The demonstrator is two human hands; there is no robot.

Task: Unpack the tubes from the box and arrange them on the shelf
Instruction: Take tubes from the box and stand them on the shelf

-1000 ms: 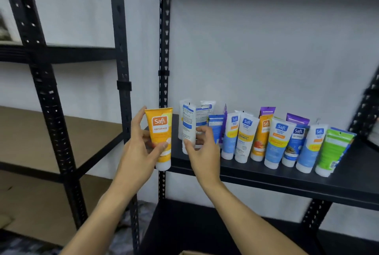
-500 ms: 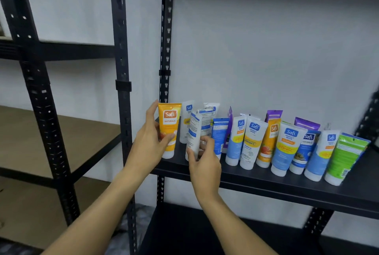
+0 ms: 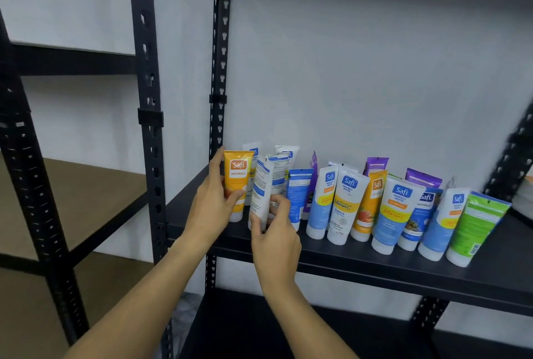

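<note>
White wall fills the background behind a black metal rack with perforated uprights (image 3: 218, 76), and its black shelf (image 3: 360, 260) carries a row of plastic tubes standing cap-down. At the shelf's left end, the left hand (image 3: 212, 208) grips an orange tube marked "Safi NATURALS" (image 3: 237, 182), fingers behind it and thumb across its front, its white cap resting on the shelf near the left edge. Just beside it, the right hand (image 3: 277, 236) pinches a white tube with blue panels of small print (image 3: 261, 194), back side showing and tilted slightly; the text is too small to read. Further along toward the right end stand a white and yellow tube reading "Safi PERFECT WHITE Vitamin C" (image 3: 344, 204), another tube with the same label (image 3: 393, 214), an orange Safi tube with fruit pictured (image 3: 369, 208), purple-topped tubes behind, and a green tube (image 3: 477, 227) leaning at the far right with its back label outward. A second rack with brown boards (image 3: 72, 194) stands to the left.
</note>
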